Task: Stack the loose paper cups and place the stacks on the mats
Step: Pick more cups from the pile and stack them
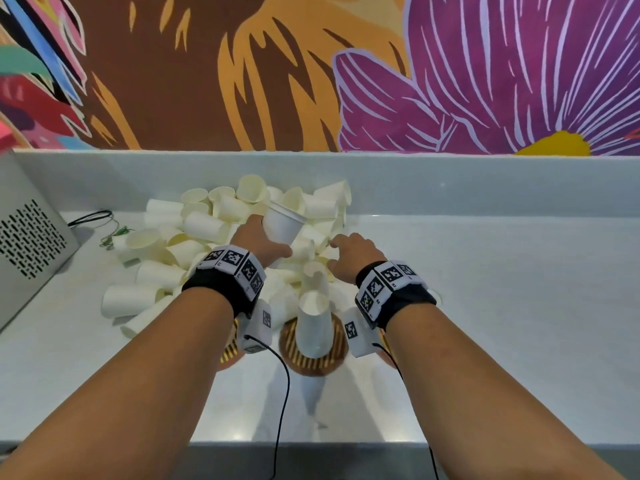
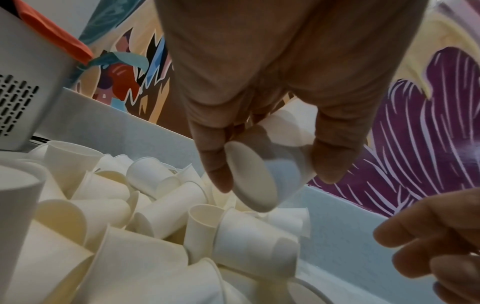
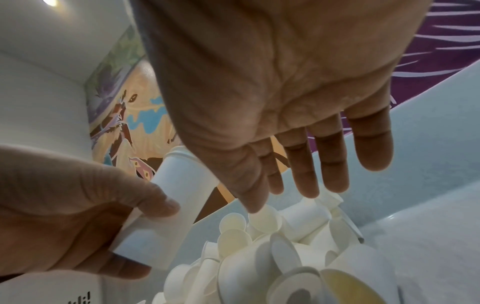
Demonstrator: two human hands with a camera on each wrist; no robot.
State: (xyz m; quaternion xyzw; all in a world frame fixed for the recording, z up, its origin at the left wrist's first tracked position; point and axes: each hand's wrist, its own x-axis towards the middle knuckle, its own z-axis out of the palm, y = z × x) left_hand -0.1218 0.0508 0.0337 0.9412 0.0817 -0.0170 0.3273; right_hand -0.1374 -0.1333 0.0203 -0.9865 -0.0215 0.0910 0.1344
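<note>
Cup pile (image 1: pixel 221 233) crowding counter, right side open

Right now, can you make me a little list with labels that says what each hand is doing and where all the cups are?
left hand: holds one paper cup above the pile
right hand: fingers spread, holding nothing, reaching over the pile
loose cups: heaped on the white counter
stack of cups: stands upside down on a round striped mat
grey box: at the counter's left end
</note>
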